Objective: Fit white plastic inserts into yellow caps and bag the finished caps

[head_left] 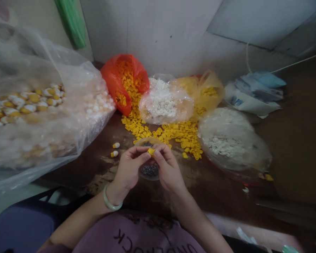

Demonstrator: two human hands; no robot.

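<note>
My left hand (130, 168) and my right hand (168, 168) meet at the centre, fingertips pinched together round a small yellow plastic piece (151, 151). Both hands hover over a small clear dish (149, 170) holding tiny dark bits. A pale green bangle (110, 203) circles my left wrist. Just behind the hands lies a spread of loose yellow pieces (173, 133) on the dark wooden table (221, 189). Two finished white-and-yellow pieces (115, 149) lie left of the hands.
A big clear bag (39, 116) of white-and-yellow assembled pieces fills the left. At the back stand an orange bag (123, 80) of yellow pieces, a clear bag (164, 100) of white pieces and a yellow bag (208, 91). Another clear bag (231, 140) of white pieces lies right.
</note>
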